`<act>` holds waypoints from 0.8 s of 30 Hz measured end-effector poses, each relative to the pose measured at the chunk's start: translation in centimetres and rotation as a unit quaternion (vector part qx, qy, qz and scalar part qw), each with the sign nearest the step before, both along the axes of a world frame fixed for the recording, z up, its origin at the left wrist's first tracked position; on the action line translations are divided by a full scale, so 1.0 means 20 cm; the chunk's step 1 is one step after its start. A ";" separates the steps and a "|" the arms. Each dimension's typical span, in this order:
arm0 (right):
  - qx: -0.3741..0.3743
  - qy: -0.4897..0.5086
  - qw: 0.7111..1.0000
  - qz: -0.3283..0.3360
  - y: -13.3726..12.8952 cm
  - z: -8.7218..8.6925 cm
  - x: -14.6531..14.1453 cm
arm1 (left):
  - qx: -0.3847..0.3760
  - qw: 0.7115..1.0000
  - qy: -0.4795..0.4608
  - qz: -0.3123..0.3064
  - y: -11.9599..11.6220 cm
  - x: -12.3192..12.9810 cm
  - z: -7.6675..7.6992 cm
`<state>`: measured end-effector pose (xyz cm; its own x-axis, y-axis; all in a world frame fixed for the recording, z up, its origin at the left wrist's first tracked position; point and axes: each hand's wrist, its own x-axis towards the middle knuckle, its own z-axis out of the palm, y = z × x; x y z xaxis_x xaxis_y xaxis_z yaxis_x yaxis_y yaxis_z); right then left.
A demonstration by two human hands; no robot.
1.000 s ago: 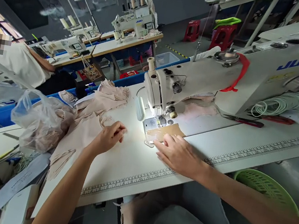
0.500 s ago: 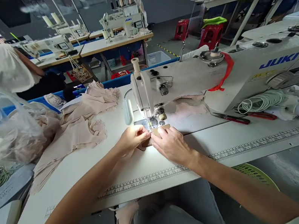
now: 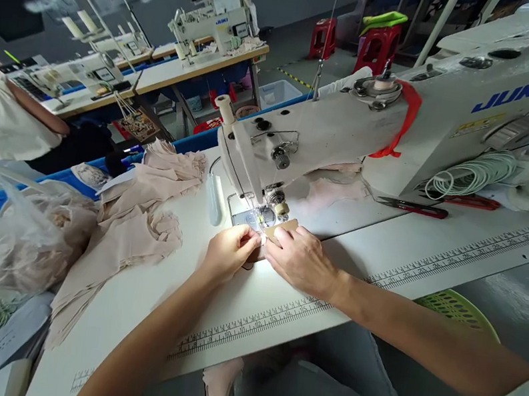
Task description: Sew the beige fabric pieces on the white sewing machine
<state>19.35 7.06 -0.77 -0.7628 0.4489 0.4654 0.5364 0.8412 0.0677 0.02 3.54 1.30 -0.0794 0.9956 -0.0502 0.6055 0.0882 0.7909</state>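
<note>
Just in front of the needle of a white sewing machine (image 3: pixel 327 127), both hands meet over a small beige fabric piece (image 3: pixel 280 229). My left hand (image 3: pixel 229 251) is closed, thumb and forefinger pinching the near left edge of the piece. My right hand (image 3: pixel 302 260) is closed on its right part, with the fingers bent over it. The lit metal needle plate (image 3: pixel 243 219) lies just beyond the fingertips. Much of the fabric is hidden under the fingers.
Stacked beige fabric pieces (image 3: pixel 131 236) and a plastic bag (image 3: pixel 33 247) lie to the left. Thread snips (image 3: pixel 412 208) and a coil of pale cord (image 3: pixel 471 175) are at the right. A printed ruler (image 3: pixel 253 323) runs along the table's front edge. A person (image 3: pixel 4 114) is at far left.
The view has shifted slightly, so the machine's head appears further left. Both hands keep their grip on the fabric at the needle, with little visible movement.
</note>
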 end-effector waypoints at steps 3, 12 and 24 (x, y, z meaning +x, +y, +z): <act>0.002 0.005 1.000 -0.003 -0.01 0.00 0.00 | -0.017 0.997 0.078 0.006 0.01 0.00 0.00; -0.030 0.016 0.999 0.013 0.01 0.01 0.04 | -0.069 0.989 0.129 0.000 0.04 0.01 0.06; -0.060 -0.001 0.998 -0.001 0.03 0.03 0.06 | -0.085 0.989 0.118 -0.036 0.08 -0.02 0.07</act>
<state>20.56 7.58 -0.26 -0.7626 0.5028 0.4069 0.5380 0.8423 -0.0326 -0.43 5.13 2.74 -0.0377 0.9779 -0.2058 0.7816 0.1572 0.6037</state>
